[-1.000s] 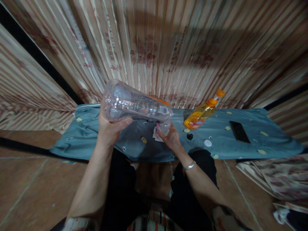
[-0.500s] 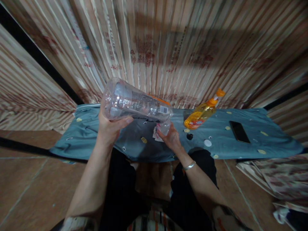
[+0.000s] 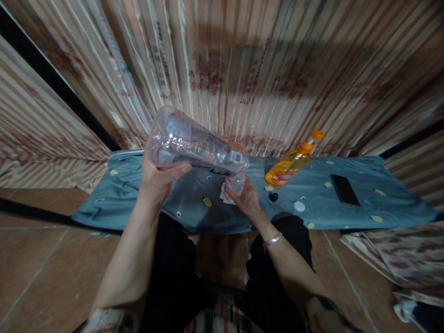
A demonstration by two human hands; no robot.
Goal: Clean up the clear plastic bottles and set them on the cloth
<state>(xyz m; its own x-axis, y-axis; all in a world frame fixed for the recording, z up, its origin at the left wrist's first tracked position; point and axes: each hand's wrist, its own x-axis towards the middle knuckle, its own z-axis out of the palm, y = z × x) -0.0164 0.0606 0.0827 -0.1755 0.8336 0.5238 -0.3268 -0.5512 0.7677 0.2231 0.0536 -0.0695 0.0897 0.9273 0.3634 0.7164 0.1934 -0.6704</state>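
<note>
My left hand (image 3: 156, 182) is wrapped round the base of a large clear plastic bottle (image 3: 201, 143), its thumb along the near side. The bottle lies tilted in the air, base up at the left and narrower end down to the right. Printed text, a barcode and an orange patch show on it. With closed fingers my right hand (image 3: 249, 199) grips a small clear plastic container (image 3: 237, 184) right under the bottle's lower end; whether the two touch, I cannot tell. Below is a pink-and-white piece of paper or packet (image 3: 226, 196), partly hidden.
On the blue cloth-covered bench (image 3: 194, 217) stand or lie an orange-yellow pump bottle (image 3: 287, 165), a small black cap (image 3: 273, 197), a white disc (image 3: 299, 206) and a phone (image 3: 345, 190). A pleated curtain (image 3: 222, 69) hangs behind, with dark poles (image 3: 58, 76) at the sides.
My left hand has raised the base of the large bottle slightly, so it tilts a little more steeply. My right hand and the small container have barely moved.
</note>
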